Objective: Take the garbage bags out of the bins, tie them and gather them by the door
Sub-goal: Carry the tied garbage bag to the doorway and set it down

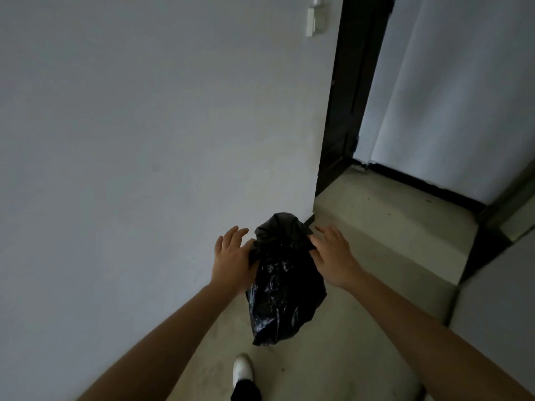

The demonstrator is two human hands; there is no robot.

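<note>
While our left hand [231,257] and right hand [333,256], fingers splayed, flank the garbage bag [285,290], we should settle it beside the door [440,105].

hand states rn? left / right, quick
Left hand: open, fingers spread, touching the black garbage bag; thumb hidden.
Right hand: open, fingers spread, against the bag's other side; thumb hidden.
</note>
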